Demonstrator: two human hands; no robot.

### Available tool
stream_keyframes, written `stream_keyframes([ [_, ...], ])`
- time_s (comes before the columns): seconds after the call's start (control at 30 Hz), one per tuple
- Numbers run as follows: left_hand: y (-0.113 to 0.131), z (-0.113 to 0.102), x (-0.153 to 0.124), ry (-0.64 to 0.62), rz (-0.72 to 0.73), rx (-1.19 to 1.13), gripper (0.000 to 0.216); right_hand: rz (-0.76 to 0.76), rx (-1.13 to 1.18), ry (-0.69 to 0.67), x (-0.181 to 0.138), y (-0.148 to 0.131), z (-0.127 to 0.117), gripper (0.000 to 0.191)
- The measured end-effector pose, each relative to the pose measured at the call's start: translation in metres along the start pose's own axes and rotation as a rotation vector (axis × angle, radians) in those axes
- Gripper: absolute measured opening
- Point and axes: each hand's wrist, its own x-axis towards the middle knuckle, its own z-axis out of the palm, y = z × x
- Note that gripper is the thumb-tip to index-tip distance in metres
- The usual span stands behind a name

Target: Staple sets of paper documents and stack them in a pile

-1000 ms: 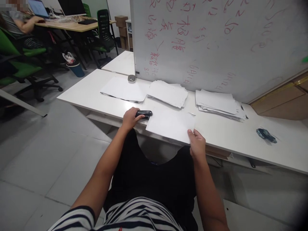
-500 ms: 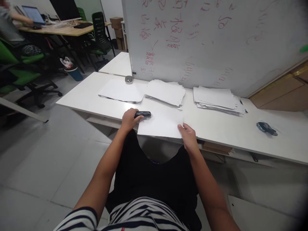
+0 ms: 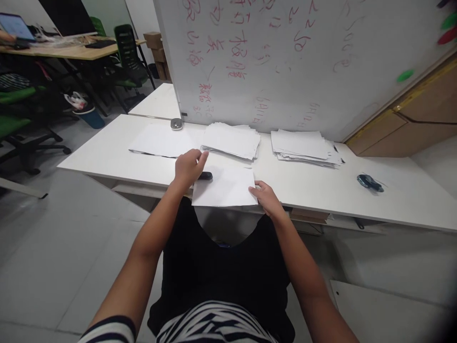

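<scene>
L hand (image 3: 187,167) looks lifted vs 0.5 s ago: then wrapped round the stapler (image 3: 206,176), now raised w/ thumb sticking up clear of it. Stapler on bench (image 3: 321,190), just R of & below L fingers, visible end lapping L part of paper (image 3: 228,190); can't tell if paper's in its jaw. L fingers look bent, mostly hidden; can't tell if any still touch stapler. R hand (image 3: 268,199) same hold as before: thumb on top, fingers pinching paper's R edge. Paper thus lies between both sets of fingers, front edge seemingly overhanging bench. For the work: prob. R alone steadies paper, firm stapler grip apparently given up. Mid stack (image 3: 230,140) just beyond L fingers, to their R; R stack (image 3: 300,145) beyond & R of R fingers.
</scene>
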Motion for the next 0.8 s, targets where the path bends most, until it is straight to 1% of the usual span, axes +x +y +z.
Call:
stream_keyframes([
  [0.07,0.006,0.011,0.013,-0.094,0.030,0.050,0.046,0.025,0.040,0.001,-0.001,-0.003,0.000,0.036],
  [0.13,0.008,0.025,0.023,-0.206,0.046,0.087,0.046,0.041,0.063,0.010,-0.001,-0.003,-0.001,0.036],
  [0.2,0.006,0.040,0.027,-0.320,0.031,0.131,0.045,0.055,0.075,0.014,-0.001,-0.002,-0.002,0.038],
  [0.27,0.004,0.052,0.028,-0.400,0.016,0.177,0.042,0.056,0.089,0.013,-0.001,0.001,-0.003,0.042],
  [0.33,0.004,0.060,0.027,-0.438,0.015,0.216,0.039,0.048,0.111,0.021,-0.001,0.003,-0.004,0.044],
  [0.4,0.006,0.062,0.026,-0.475,0.025,0.244,0.038,0.041,0.133,0.033,-0.001,0.004,-0.004,0.045],
  [0.47,0.008,0.061,0.026,-0.509,0.021,0.245,0.038,0.039,0.143,0.041,-0.001,0.004,-0.003,0.046],
  [0.53,0.008,0.057,0.026,-0.513,0.017,0.179,0.039,0.039,0.143,0.040,-0.001,0.005,-0.002,0.047],
  [0.6,0.006,0.050,0.027,-0.467,0.022,0.028,0.041,0.031,0.138,0.036,-0.001,0.006,0.000,0.049],
  [0.63,0.004,0.046,0.028,-0.409,0.021,-0.075,0.042,0.022,0.132,0.038,-0.001,0.006,0.000,0.049],
  [0.67,0.002,0.041,0.029,-0.324,0.009,-0.181,0.044,0.011,0.125,0.044,-0.001,0.006,0.001,0.049],
  [0.73,-0.004,0.031,0.029,-0.103,-0.058,-0.362,0.046,-0.010,0.111,0.057,-0.001,0.005,0.002,0.047],
  [0.77,-0.007,0.027,0.028,0.006,-0.102,-0.421,0.047,-0.017,0.111,0.064,-0.002,0.004,0.002,0.045],
  [0.8,-0.011,0.022,0.026,0.088,-0.141,-0.452,0.047,-0.021,0.119,0.073,-0.002,0.003,0.003,0.043],
])
